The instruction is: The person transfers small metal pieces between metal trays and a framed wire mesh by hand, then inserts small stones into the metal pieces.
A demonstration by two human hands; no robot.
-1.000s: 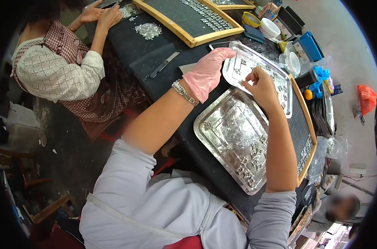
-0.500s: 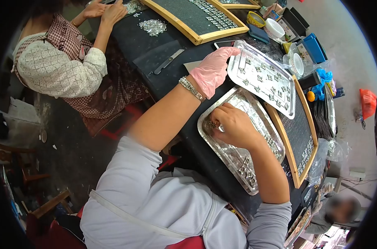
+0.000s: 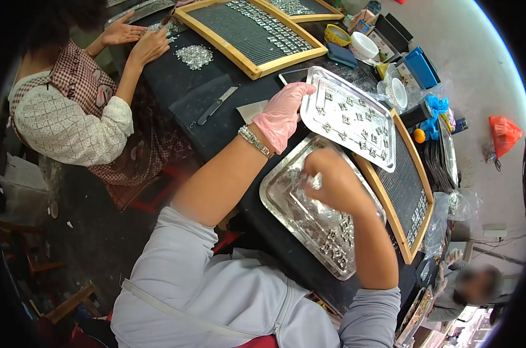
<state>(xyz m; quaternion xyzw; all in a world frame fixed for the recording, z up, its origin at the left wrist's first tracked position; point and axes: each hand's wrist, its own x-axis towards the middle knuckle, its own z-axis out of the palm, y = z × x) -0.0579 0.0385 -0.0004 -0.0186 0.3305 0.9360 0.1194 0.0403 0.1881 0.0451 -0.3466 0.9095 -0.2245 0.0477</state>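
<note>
My left hand (image 3: 279, 118), in a pink glove, is closed on the left edge of a shiny metal tray (image 3: 348, 146). This tray is tilted and carries rows of small star-like metal pieces (image 3: 346, 120). Below it a second metal tray (image 3: 281, 184) lies on the black table, with a loose cluster of similar small pieces (image 3: 334, 248) at its near end. My bare right hand (image 3: 337, 181) is over the lower tray, curled and blurred. Something shiny shows at its fingertips, too smeared to name.
Wooden-framed mesh boards (image 3: 410, 194) stand to the right and at the back (image 3: 257, 68). A utility knife (image 3: 216, 106) and a pile of glittering bits (image 3: 194, 57) lie left of the trays. A co-worker (image 3: 71, 122) works at the left; another person (image 3: 477, 287) is far right.
My right hand has swung right and turned over the lower tray, its fingertips away from the tray's left side. My left hand still holds the upper tray. The whole view has shifted slightly.
</note>
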